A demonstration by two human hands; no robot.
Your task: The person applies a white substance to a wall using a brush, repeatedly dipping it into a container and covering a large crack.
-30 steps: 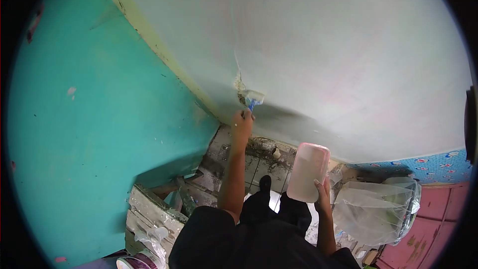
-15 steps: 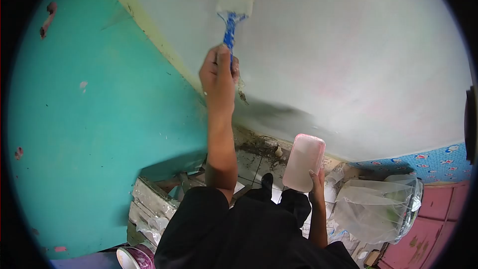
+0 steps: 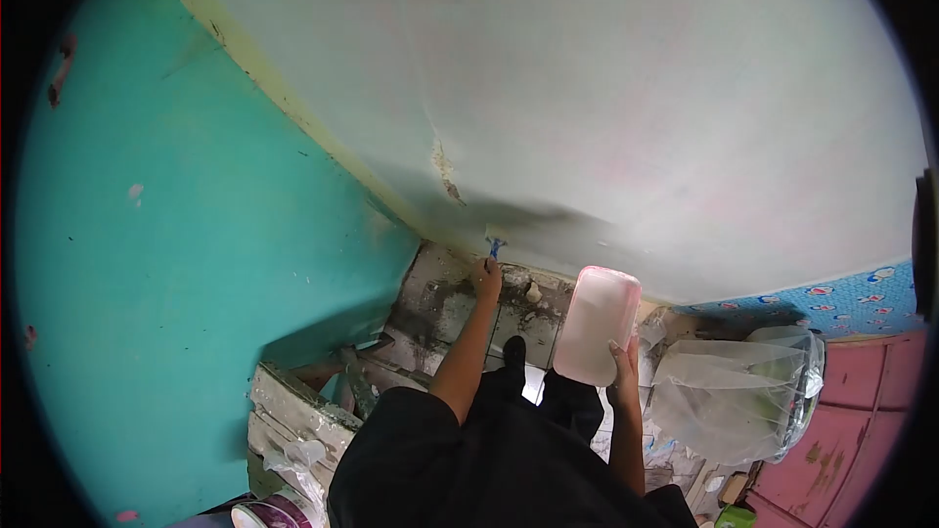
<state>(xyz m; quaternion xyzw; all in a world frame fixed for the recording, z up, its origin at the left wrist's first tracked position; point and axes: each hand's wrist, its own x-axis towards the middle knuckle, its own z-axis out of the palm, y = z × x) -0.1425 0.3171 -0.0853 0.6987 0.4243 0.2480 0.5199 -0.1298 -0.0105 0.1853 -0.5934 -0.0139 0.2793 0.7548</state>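
Half a second back the left hand (image 3: pixel 486 279) was high up on the pale wall (image 3: pixel 636 88) with the brush head well above the chipped patch (image 3: pixel 445 172); now it's swung all the way down to where that wall meets the floor (image 3: pixel 440 293). The paintbrush (image 3: pixel 494 246) is tiny in the frame at this point: just a bit of blue handle poking out above the fist, tip against the very bottom of the wall. Bristles are too small to make out (pale on pale doesn't help). The left hand is clenched around the handle.

The right hand (image 3: pixel 623 372) hasn't really budged. It grips a pink tub (image 3: pixel 597 326) from below, out in front of the body, tilted so only its outside shows, and I can't see what's in it.

The teal wall (image 3: pixel 196 235) fills the left side. A clear plastic bag (image 3: pixel 734 401) sits by the right arm, its contents a blur. A paint can (image 3: pixel 269 513) is cut off at the bottom edge.

Count: two hands, one brush, one tub, one bag, one can.
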